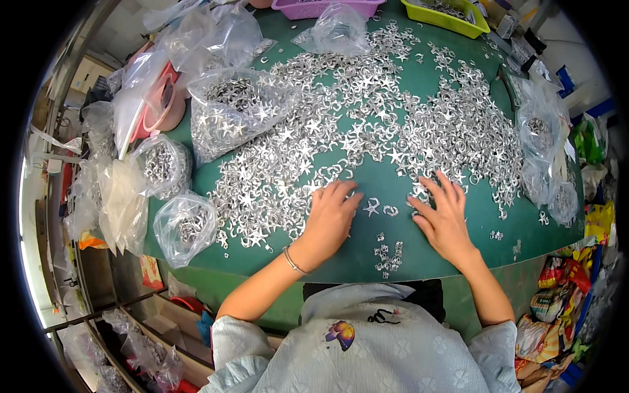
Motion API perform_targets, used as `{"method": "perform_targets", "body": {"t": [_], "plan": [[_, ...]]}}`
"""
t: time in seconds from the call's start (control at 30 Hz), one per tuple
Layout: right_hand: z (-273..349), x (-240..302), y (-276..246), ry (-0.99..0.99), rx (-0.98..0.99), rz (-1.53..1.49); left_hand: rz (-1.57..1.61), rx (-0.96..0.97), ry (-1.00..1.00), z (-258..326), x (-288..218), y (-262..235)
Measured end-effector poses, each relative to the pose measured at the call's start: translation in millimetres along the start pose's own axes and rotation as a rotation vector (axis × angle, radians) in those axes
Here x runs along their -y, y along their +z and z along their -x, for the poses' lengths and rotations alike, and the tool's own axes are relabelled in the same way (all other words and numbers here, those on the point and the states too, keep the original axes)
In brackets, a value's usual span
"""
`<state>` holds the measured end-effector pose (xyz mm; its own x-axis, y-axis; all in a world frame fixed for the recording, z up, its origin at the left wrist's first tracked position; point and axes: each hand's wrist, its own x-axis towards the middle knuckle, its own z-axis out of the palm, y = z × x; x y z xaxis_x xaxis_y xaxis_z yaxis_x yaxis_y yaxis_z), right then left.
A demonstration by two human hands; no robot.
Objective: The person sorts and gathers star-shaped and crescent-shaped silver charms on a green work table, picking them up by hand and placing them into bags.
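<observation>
A wide heap of silver metal charms, stars and crescents among them, covers much of the green table. At the heap's near edge my left hand rests palm down, fingers bent and slightly apart; what lies under its palm is hidden. My right hand spreads its fingers over the near edge of the pieces to the right, fingertips among them. Between the hands lie a loose star charm and a ring-shaped charm. A small cluster of little silver pieces sits closer to me.
Clear plastic bags of metal pieces stand on the left, beside a pink basket. A purple tray and a yellow-green tray are at the far edge. More plastic bags line the right side.
</observation>
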<state>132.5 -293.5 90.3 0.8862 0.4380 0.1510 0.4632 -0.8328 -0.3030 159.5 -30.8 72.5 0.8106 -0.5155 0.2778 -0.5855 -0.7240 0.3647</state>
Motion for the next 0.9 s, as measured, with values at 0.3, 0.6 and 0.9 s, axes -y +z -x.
{"method": "perform_targets", "body": {"t": [0.3,0.6,0.9], "plan": [[-90.8,6.1,36.7,-0.073,-0.230,-0.022,-0.084,-0.107,-0.095,-45.6,21.4,12.0],[-52.7,-10.0,15.6,0.023,-0.255,-0.272,-0.071,-0.172,-0.091,-24.5,26.4,-8.7],[-42.3,-13.5,8.6,0.069,-0.332,-0.008,-0.030,-0.161,-0.110,-26.9,30.8,4.3]]}}
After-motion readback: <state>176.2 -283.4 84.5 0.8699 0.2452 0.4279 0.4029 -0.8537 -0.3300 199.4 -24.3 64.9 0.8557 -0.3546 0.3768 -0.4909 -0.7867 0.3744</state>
